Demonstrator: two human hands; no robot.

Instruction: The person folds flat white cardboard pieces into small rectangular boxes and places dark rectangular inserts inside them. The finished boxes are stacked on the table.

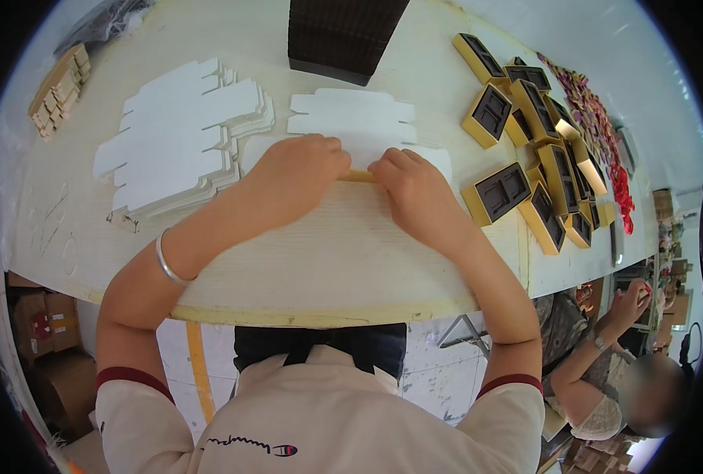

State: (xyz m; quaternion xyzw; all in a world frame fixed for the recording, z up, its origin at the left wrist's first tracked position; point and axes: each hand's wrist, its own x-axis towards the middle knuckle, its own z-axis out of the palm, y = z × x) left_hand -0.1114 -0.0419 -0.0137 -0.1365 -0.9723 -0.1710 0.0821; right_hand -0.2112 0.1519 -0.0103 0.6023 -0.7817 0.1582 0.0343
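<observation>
A flat white cardboard box blank with notched edges lies on the table in front of me. My left hand and my right hand are closed at its near edge, a short gap apart. Between them a narrow gold strip of the blank is turned up, showing its other face. Both sets of fingertips are partly hidden behind the knuckles. Left of the blank, close by my left forearm, sits a stack of similar white blanks.
Gold boxes with black inserts lie jumbled on the right. A tall dark stack stands beyond the blank. Small wooden-coloured pieces sit far left, and a red and multicoloured heap far right. A co-worker sits at lower right.
</observation>
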